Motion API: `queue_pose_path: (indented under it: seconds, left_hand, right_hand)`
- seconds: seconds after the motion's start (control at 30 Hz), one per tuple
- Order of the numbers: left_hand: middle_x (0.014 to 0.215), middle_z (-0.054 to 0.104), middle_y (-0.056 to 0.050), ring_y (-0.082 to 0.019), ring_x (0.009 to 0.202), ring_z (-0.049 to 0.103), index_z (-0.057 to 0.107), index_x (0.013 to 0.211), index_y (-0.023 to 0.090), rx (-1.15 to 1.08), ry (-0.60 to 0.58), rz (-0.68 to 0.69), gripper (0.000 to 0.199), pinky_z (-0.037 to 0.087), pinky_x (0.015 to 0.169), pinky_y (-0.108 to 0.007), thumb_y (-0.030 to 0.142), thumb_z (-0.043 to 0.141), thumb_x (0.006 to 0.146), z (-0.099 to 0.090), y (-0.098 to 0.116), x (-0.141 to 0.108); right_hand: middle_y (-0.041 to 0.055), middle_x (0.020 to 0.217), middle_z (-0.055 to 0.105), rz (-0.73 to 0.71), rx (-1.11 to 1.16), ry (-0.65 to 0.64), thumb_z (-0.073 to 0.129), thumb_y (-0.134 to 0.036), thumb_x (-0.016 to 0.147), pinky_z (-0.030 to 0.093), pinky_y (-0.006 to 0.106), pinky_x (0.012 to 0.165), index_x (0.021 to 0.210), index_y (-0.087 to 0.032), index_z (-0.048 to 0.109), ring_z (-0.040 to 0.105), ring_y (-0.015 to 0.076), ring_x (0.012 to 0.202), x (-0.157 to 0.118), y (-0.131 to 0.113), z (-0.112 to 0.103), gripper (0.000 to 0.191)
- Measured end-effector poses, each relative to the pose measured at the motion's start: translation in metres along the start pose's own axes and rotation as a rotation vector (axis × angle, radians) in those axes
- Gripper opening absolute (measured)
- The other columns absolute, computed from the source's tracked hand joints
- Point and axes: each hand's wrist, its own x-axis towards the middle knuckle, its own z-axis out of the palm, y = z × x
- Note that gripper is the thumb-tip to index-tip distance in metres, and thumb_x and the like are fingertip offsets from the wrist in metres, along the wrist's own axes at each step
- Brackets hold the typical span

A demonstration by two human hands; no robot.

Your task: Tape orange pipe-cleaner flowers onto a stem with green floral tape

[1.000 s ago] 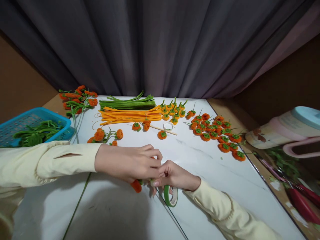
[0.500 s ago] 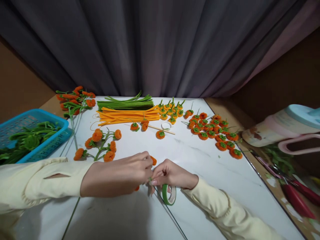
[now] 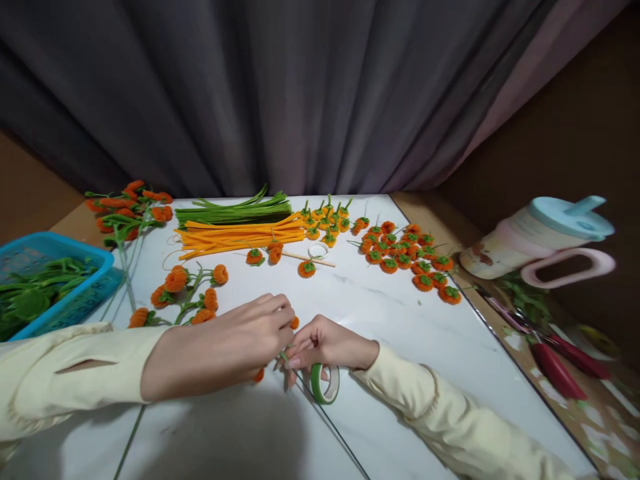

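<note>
My left hand (image 3: pixel 225 347) is closed above the white table, its fingers wrapped round something mostly hidden, with bits of orange pumpkin (image 3: pixel 295 323) showing beside and below it. Close against it on the right, my right hand (image 3: pixel 325 347) pinches a thin green stem (image 3: pixel 284 357) at the point where both hands' fingertips meet. A roll of green tape (image 3: pixel 325 384) hangs below my right hand's fingers. A long thin dark wire (image 3: pixel 333 427) runs from the fingertips toward the front edge.
Orange pumpkins (image 3: pixel 400 250) cluster at the back right, beside small yellow ones (image 3: pixel 330 220). Orange strips (image 3: pixel 240 235) and green strips (image 3: pixel 235 212) lie behind my hands. A blue basket (image 3: pixel 95 283) stands left; a tumbler (image 3: pixel 520 240) and red-handled pliers (image 3: pixel 557 370) are right.
The camera view has turned slightly to the right, so objects appear shifted left. Both hands remain together, and a little more green stem shows between their fingertips.
</note>
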Motion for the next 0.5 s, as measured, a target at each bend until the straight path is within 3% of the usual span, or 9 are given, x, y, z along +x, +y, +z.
queue_pose_path:
  seconds: [0.1,0.2,0.27,0.33,0.43,0.5]
  left_hand:
    - [0.079,0.055,-0.007,-0.021,0.076,0.046,0.057,0.074,0.015,0.039,0.092,0.045,0.012,0.034,0.065,-0.030,0.004,0.055,0.075,-0.023,-0.003,0.015]
    - [0.078,0.055,-0.007,-0.021,0.076,0.046,0.057,0.070,0.014,0.055,0.200,0.166,0.009,0.033,0.062,-0.029,0.011,0.055,0.078,-0.048,0.001,0.055]
    - [0.077,0.057,-0.007,-0.021,0.078,0.048,0.058,0.066,0.014,0.070,0.218,0.244,0.016,0.035,0.066,-0.030,0.010,0.052,0.080,-0.062,0.012,0.096]
    - [0.073,0.059,-0.005,-0.019,0.078,0.051,0.062,0.068,0.014,0.015,0.264,0.356,0.019,0.036,0.069,-0.029,0.007,0.049,0.080,-0.071,0.029,0.145]
    - [0.071,0.062,-0.006,-0.018,0.074,0.054,0.066,0.067,0.014,0.038,0.320,0.484,0.017,0.038,0.065,-0.028,0.009,0.052,0.077,-0.072,0.060,0.225]
    - [0.073,0.065,-0.008,-0.019,0.074,0.056,0.068,0.070,0.013,0.142,0.383,0.484,0.017,0.038,0.063,-0.028,0.010,0.053,0.077,-0.066,0.080,0.277]
  right_hand:
    - [0.0033,0.067,0.067,-0.009,-0.022,-0.018,0.070,-0.040,0.071,0.036,0.013,0.039,0.088,-0.008,0.069,0.047,0.0052,0.048,0.003,0.003,-0.001,0.036]
    - [0.0020,0.072,0.067,-0.037,-0.056,-0.062,0.071,-0.038,0.071,0.037,0.013,0.044,0.087,-0.009,0.069,0.050,0.0059,0.056,0.004,0.001,-0.002,0.033]
    - [0.0005,0.073,0.066,-0.010,-0.060,-0.135,0.068,-0.035,0.075,0.034,0.012,0.044,0.089,-0.009,0.068,0.046,0.0045,0.054,0.001,-0.002,-0.004,0.029]
    - [-0.0001,0.074,0.065,-0.004,-0.061,-0.114,0.067,-0.030,0.077,0.035,0.011,0.046,0.091,-0.009,0.067,0.046,0.0041,0.056,-0.003,-0.006,-0.004,0.025]
    - [0.0002,0.076,0.065,-0.049,-0.064,-0.176,0.062,-0.025,0.082,0.033,0.012,0.045,0.091,-0.010,0.064,0.044,0.0036,0.056,-0.006,-0.009,-0.004,0.018]
    - [0.0012,0.077,0.066,-0.026,-0.082,-0.216,0.060,-0.021,0.083,0.032,0.014,0.043,0.091,-0.010,0.064,0.044,0.0039,0.053,-0.002,-0.008,-0.002,0.014]
